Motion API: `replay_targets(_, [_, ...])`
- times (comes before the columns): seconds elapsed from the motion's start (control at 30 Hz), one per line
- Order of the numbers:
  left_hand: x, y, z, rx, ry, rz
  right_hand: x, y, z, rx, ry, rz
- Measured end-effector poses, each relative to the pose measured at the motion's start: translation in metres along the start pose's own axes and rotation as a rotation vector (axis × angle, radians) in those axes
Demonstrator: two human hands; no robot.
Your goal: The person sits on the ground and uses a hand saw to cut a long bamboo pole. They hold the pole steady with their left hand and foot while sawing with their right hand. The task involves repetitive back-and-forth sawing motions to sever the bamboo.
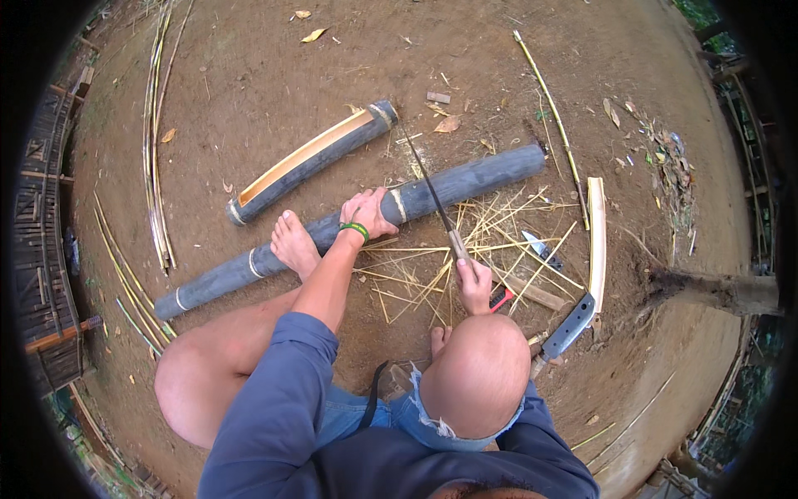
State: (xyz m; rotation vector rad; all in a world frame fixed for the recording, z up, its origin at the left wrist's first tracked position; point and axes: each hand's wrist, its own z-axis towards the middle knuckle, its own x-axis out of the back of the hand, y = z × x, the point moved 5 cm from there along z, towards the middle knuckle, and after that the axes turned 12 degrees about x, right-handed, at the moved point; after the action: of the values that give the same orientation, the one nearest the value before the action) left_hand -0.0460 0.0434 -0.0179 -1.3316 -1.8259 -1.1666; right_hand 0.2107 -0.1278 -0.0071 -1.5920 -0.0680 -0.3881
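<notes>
Some thin sticks (152, 141) lie far left. Next, a short dark pole (320, 160) has its top already cut open in a long gap. Nearer, a long dark pole (482, 177) lies across the middle, under the left foot (295, 243). The left hand (368, 212) rests on it, fingers out, not wrapped round. To the right, the right hand (475, 287) is closed around the handle of a long saw (457, 244). The long pole looks whole, so its cutting seems not yet done; I cannot tell if the blade bites in.
</notes>
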Motion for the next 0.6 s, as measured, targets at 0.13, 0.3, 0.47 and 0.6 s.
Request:
replay_targets(0.13, [-0.001,0.004,0.013,0.076,-0.082,-0.106,-0.014,0.000,0.002,0.042,-0.007,0.045])
replay_targets(0.3, [-0.013,0.045,0.042,0.176,-0.185,-0.196,-0.013,-0.012,0.003,0.038,-0.004,0.070])
replay_targets(0.47, [-0.019,0.046,0.047,0.203,-0.088,-0.133,-0.002,-0.014,0.006,-0.058,-0.084,0.073])
replay_targets(0.6, [-0.015,0.046,0.047,0.212,-0.100,-0.108,0.015,-0.034,-0.016,-0.061,-0.102,0.013])
